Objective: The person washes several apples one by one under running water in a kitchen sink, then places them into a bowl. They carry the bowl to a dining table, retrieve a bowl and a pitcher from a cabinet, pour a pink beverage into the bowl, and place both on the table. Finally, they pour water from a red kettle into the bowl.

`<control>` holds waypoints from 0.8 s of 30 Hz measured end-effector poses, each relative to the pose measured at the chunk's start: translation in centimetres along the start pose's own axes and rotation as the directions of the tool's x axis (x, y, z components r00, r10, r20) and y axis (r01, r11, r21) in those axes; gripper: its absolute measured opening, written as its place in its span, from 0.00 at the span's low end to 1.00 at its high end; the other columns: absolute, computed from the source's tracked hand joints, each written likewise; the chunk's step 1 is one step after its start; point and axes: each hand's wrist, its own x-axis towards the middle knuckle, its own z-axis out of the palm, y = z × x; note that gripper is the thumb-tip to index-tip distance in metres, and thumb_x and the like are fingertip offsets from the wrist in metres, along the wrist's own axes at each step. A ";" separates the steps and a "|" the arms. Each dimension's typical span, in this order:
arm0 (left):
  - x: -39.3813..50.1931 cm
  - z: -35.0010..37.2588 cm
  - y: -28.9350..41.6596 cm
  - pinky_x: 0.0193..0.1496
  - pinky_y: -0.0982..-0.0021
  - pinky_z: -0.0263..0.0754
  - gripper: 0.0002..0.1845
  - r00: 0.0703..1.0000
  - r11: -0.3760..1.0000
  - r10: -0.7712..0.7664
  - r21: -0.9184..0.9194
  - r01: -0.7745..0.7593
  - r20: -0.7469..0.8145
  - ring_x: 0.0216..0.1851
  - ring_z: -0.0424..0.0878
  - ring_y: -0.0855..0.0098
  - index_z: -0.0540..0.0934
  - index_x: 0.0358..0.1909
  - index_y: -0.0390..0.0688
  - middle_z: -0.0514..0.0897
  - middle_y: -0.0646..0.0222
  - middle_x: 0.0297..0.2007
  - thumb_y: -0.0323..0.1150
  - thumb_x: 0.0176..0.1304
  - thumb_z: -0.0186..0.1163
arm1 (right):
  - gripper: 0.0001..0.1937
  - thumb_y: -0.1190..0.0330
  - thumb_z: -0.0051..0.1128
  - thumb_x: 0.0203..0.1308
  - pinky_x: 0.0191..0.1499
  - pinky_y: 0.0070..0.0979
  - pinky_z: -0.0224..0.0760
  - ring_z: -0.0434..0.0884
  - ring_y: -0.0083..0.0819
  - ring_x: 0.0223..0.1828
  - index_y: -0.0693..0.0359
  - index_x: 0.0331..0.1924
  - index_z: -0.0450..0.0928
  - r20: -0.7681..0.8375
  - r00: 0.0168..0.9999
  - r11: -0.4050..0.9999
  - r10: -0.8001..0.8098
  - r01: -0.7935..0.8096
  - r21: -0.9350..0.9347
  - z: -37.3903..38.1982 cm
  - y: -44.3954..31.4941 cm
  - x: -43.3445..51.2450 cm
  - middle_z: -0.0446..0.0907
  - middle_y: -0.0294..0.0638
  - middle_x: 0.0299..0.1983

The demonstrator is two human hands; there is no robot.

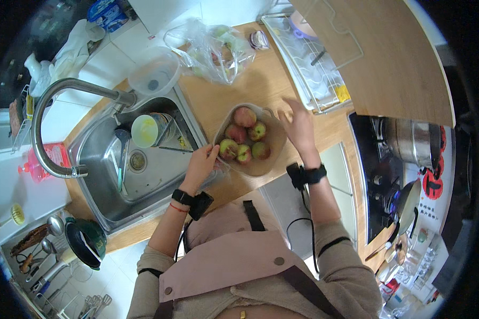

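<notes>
A light, round-cornered basin [277,139] holding several red-and-green apples [245,117] rests on the wooden countertop. My left hand [201,163] pinches the basin's left rim between thumb and fingers, next to some clear plastic. Just off the basin's right side, near its small handle, my right hand [297,123] is raised with its fingers apart and nothing in them. Behind the basin lies a clear plastic bag [219,56] with more fruit inside.
On the left is a steel sink [99,175] with stacked bowls [145,130], utensils and a curved faucet [48,119]. A plastic tub [155,73] stands behind it. A dish rack [303,67] is at back right, below a wooden cabinet door [399,60]. Farther right, a pan [408,203] sits over a lit burner.
</notes>
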 end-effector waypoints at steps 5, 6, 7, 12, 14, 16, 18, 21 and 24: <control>-1.5 -0.1 0.4 0.29 0.76 0.75 0.18 0.955 0.978 0.163 0.168 -0.123 -0.249 0.33 0.77 0.78 0.73 0.50 0.34 0.79 0.68 0.39 0.37 0.66 0.52 | 0.09 0.76 0.54 0.49 0.46 0.35 0.73 0.79 0.45 0.42 0.64 0.37 0.79 0.376 0.878 0.953 -0.297 0.297 0.058 10.2 -5.7 14.0 0.80 0.51 0.37; -1.8 -0.3 0.6 0.30 0.77 0.74 0.18 0.938 0.979 0.179 0.145 -0.140 -0.298 0.33 0.77 0.78 0.72 0.52 0.36 0.79 0.68 0.41 0.37 0.66 0.52 | 0.09 0.74 0.56 0.48 0.46 0.35 0.73 0.79 0.44 0.42 0.63 0.36 0.80 0.535 0.830 0.943 -0.159 0.288 -0.166 12.3 -6.1 16.1 0.80 0.50 0.38; -2.3 -0.6 0.8 0.30 0.77 0.74 0.18 0.932 0.986 0.155 0.104 -0.128 -0.327 0.33 0.77 0.78 0.72 0.53 0.37 0.78 0.68 0.42 0.36 0.66 0.52 | 0.09 0.73 0.57 0.47 0.47 0.35 0.73 0.79 0.44 0.42 0.63 0.36 0.80 0.549 0.822 0.947 -0.151 0.280 -0.159 13.6 -5.6 17.1 0.80 0.50 0.38; -5.8 -2.1 -0.2 0.32 0.79 0.73 0.17 0.872 0.997 0.057 -0.015 -0.073 -0.486 0.35 0.78 0.77 0.71 0.54 0.41 0.77 0.68 0.45 0.35 0.66 0.52 | 0.15 0.68 0.61 0.45 0.47 0.36 0.73 0.77 0.44 0.45 0.61 0.40 0.78 0.457 0.878 0.918 -0.147 0.293 -0.268 17.8 -3.1 19.2 0.78 0.48 0.42; -7.0 -2.6 -0.6 0.33 0.79 0.74 0.16 0.865 0.997 0.057 -0.021 -0.077 -0.498 0.36 0.78 0.77 0.72 0.54 0.41 0.78 0.68 0.45 0.34 0.66 0.52 | 0.19 0.67 0.64 0.43 0.46 0.36 0.73 0.77 0.43 0.44 0.60 0.43 0.78 0.407 0.897 0.942 -0.174 0.272 -0.198 17.2 -2.8 19.3 0.78 0.46 0.42; -7.9 -3.0 -0.5 0.33 0.78 0.74 0.16 0.860 0.992 0.020 -0.094 -0.079 -0.511 0.37 0.78 0.77 0.72 0.54 0.41 0.78 0.67 0.46 0.34 0.66 0.52 | 0.23 0.65 0.66 0.41 0.46 0.36 0.73 0.78 0.42 0.44 0.59 0.46 0.77 0.386 0.914 0.964 -0.127 0.205 -0.168 15.2 -3.0 19.0 0.78 0.44 0.42; -8.2 -3.6 0.4 0.38 0.74 0.75 0.17 0.871 0.967 -0.021 -0.231 -0.107 -0.491 0.39 0.79 0.73 0.72 0.54 0.42 0.79 0.65 0.45 0.34 0.65 0.53 | 0.24 0.65 0.70 0.40 0.42 0.32 0.74 0.79 0.38 0.37 0.63 0.46 0.77 0.192 0.978 0.994 -0.079 0.063 0.086 11.3 -3.1 17.0 0.79 0.43 0.38; -7.6 -4.5 2.6 0.45 0.70 0.75 0.20 0.951 0.780 0.002 -0.594 -0.195 -0.309 0.44 0.78 0.70 0.70 0.57 0.43 0.79 0.64 0.47 0.37 0.65 0.53 | 0.24 0.65 0.71 0.42 0.39 0.24 0.74 0.80 0.30 0.35 0.65 0.45 0.77 0.089 0.993 0.857 0.075 -0.110 0.503 6.2 -5.6 11.3 0.80 0.44 0.35; -6.4 -5.3 4.4 0.49 0.70 0.73 0.25 0.961 0.280 0.214 -0.932 -0.232 -0.175 0.51 0.75 0.69 0.64 0.62 0.45 0.75 0.63 0.52 0.43 0.66 0.51 | 0.21 0.63 0.71 0.43 0.39 0.23 0.74 0.80 0.28 0.37 0.64 0.42 0.78 0.443 0.895 0.724 -0.047 -0.275 0.632 6.0 -11.7 4.9 0.81 0.43 0.36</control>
